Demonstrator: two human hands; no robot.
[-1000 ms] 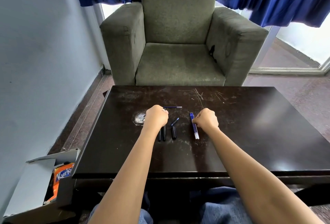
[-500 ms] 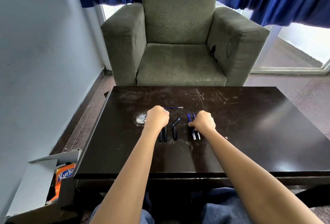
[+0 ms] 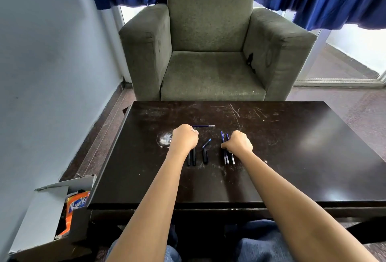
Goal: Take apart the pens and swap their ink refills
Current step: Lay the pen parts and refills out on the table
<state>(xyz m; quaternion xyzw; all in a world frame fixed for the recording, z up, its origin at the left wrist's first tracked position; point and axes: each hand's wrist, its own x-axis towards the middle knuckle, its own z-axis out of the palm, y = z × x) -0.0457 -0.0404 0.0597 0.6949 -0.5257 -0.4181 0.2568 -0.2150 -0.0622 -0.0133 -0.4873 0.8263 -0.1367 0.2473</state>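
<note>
Sorting parts on the table (image 3: 292,157), seemingly mid-swap. Curls left hand (image 3: 184,138) over black barrels (image 3: 193,157), hold unclear; pinches blue pens (image 3: 226,159) under right hand (image 3: 238,144) fingers. Shows thin refill (image 3: 203,126) just beyond left fingers; probably needs sliding into a barrel next.

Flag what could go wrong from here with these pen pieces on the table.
1. The refill lies by the left hand; I cannot tell if it is held. If loose, being thin and round, it may roll across the table.
2. The black pieces nearly match the dark tabletop, so one could be overlooked.
3. The right hand grips several blue pens together; their refills might get mixed up.
</note>
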